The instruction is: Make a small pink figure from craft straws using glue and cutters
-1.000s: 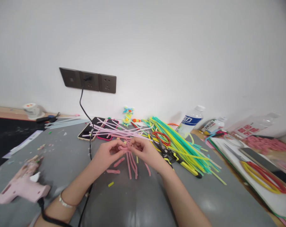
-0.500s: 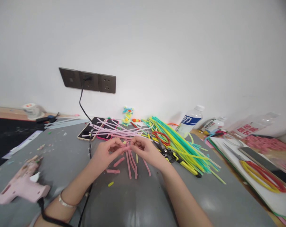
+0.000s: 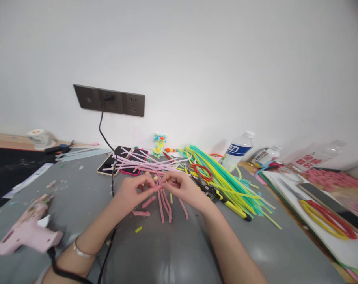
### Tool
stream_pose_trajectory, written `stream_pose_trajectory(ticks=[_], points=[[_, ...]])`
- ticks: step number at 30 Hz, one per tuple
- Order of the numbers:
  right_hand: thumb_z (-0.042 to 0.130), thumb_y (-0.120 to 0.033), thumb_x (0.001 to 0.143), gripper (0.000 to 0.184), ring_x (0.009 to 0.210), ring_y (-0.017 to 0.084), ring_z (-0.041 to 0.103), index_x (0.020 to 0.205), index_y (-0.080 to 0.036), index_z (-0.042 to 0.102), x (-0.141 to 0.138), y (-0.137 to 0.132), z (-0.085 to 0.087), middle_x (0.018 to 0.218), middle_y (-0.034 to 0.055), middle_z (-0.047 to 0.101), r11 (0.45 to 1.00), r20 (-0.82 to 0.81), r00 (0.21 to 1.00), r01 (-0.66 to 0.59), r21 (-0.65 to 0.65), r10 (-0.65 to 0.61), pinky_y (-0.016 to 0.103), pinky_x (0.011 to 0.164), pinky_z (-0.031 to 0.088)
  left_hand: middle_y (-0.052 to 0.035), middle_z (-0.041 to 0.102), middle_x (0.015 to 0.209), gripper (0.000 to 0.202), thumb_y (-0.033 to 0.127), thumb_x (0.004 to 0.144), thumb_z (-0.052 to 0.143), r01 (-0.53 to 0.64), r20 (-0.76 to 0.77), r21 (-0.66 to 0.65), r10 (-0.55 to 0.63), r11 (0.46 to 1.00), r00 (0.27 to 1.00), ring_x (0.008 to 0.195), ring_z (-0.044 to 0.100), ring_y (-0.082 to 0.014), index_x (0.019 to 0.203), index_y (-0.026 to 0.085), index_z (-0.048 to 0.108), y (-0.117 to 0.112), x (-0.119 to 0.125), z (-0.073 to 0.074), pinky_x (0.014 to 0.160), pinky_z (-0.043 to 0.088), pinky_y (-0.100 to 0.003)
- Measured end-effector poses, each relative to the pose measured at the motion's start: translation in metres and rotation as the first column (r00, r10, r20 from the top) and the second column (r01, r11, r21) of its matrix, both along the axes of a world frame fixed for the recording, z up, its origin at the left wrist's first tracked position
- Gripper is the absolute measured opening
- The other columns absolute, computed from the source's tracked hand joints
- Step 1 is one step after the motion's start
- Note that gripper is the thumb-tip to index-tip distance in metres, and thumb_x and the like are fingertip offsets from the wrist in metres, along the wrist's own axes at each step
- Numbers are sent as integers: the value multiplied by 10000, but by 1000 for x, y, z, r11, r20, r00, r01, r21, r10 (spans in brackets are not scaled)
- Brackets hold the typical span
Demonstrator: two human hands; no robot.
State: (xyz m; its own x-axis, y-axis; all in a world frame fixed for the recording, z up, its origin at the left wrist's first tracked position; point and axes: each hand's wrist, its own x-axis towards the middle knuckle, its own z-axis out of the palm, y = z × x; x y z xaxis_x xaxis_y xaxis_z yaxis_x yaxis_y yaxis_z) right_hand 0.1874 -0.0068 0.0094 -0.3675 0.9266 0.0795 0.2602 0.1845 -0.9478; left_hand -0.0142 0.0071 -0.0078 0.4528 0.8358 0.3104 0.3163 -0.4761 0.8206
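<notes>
My left hand point(image 3: 134, 192) and my right hand point(image 3: 181, 185) meet over the middle of the grey table point(image 3: 179, 252). Both pinch a small pink pipe-cleaner piece point(image 3: 155, 186) between their fingertips. Short pink pipe-cleaner pieces point(image 3: 164, 205) lie on the table right under the hands. A loose spread of long pale pink pipe cleaners point(image 3: 143, 161) lies just beyond them.
A pink glue gun point(image 3: 27, 232) lies at the left with its black cord point(image 3: 106, 130) running to the wall socket point(image 3: 109, 100). Two phones point(image 3: 120, 161), black-and-yellow pliers point(image 3: 223, 199), green and yellow pipe cleaners point(image 3: 226, 177), a water bottle point(image 3: 236, 152) and scissors point(image 3: 323, 215) lie around.
Only my fingertips have shifted slightly on the pink piece; the hands stay in the same place and nothing else has moved.
</notes>
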Motion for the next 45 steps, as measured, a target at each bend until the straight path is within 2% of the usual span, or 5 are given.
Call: stream_pose_trajectory(ticks=[15, 19, 26, 39, 45], points=[[623, -449, 855, 295, 642, 125, 464, 759, -172, 594, -8, -2, 1, 730, 12, 589, 999, -106, 994, -19, 38, 23, 241, 569, 370, -31, 759, 802, 195, 316, 875, 623, -104, 45, 157, 98, 982, 994, 789, 705, -179, 746, 192, 703, -3, -3, -8, 735, 538, -249], [670, -474, 814, 320, 606, 118, 442, 742, -167, 614, -7, 0, 0, 689, 5, 579, 1000, -114, 993, 24, 7, -23, 245, 550, 344, -23, 745, 762, 167, 310, 850, 638, -107, 102, 65, 100, 992, 990, 751, 706, -172, 744, 191, 687, -3, -1, -3, 708, 552, -243], [684, -447, 796, 271, 593, 129, 477, 776, -177, 673, -6, 4, -3, 668, 1, 593, 982, -186, 971, 167, 86, -149, 257, 555, 356, -38, 743, 797, 144, 324, 791, 678, -154, 218, -88, 170, 984, 961, 740, 714, -185, 806, 182, 656, -4, 1, 2, 684, 580, -264], [698, -528, 789, 368, 496, 93, 417, 757, -193, 549, -13, -2, -2, 585, -51, 494, 997, -155, 986, 66, 26, -61, 230, 483, 317, -52, 712, 833, 210, 367, 778, 682, -35, 265, -265, 108, 963, 958, 769, 688, -191, 833, 165, 672, -2, 5, -2, 669, 600, -294], [688, -495, 807, 334, 480, 88, 368, 754, -188, 567, -10, -1, -4, 557, -61, 448, 997, -110, 992, 66, 41, -61, 230, 468, 263, -45, 688, 823, 206, 348, 766, 694, 17, 298, -326, 85, 945, 951, 757, 670, -182, 848, 161, 667, -2, 5, 0, 661, 596, -298]])
